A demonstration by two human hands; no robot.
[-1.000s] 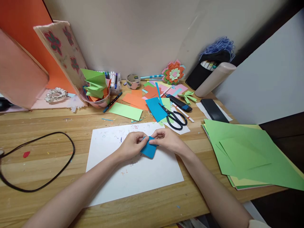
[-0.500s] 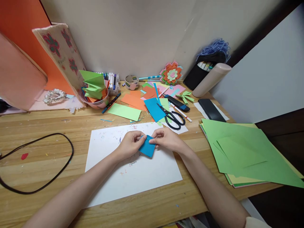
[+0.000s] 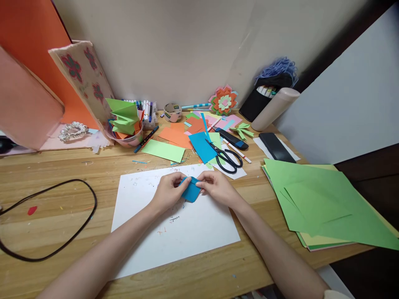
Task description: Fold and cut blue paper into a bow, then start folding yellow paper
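Between my two hands is a small blue piece of paper, with a fold along its upper edge. My left hand pinches its upper left side between thumb and fingers. On the other side, my right hand grips the upper right edge, thumb in front. Both hands hover over a white sheet marked with coloured specks. Just beyond them lie black-handled scissors, partly on a larger blue paper. My curled fingers behind the small paper are partly hidden.
A light green strip and orange paper lie behind the white sheet. Green sheets are stacked at right, near a black phone. A black cord loops at left. A layered paper flower leans against the wall.
The small blue paper tilts and its lower edge looks more curved and shorter than before. Both hands keep their pinch on it. The whole view has shifted slightly.
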